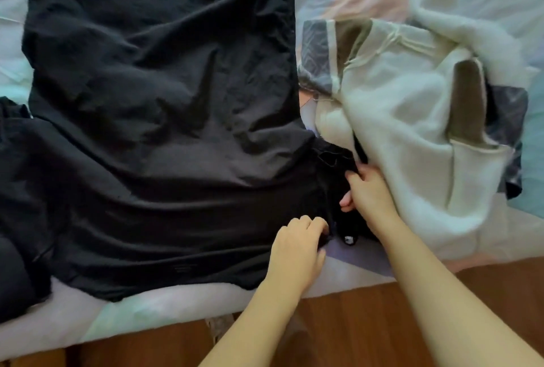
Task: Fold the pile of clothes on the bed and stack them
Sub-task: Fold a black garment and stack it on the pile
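A bed (pixel 347 278) covered in a pastel patchwork sheet fills most of the view, with its near edge running above a strip of brown wooden floor (pixel 368 331). Spread across the left and middle of the bed lies a large black garment (pixel 153 95), rumpled but mostly flat, its far end squared off and its near end reaching almost to the mattress edge. At the far left a second heap of black fabric (pixel 14 263) bunches up against it. To the right sits a loose pile of clothes (pixel 406 119), chiefly a cream knitted piece with grey-brown patches and a fringe of threads, with a blue-grey patterned cloth showing beneath it.

The right hand (pixel 368 190) reaches to where the black garment meets the cream pile, its fingers curled into a bunched fold of black fabric, gripping it. The left hand (pixel 300 243) lies just nearer, knuckles up, fingers bent and pinching the black garment's right-hand edge. A small white tag (pixel 348 239) shows on the black cloth between the two hands.
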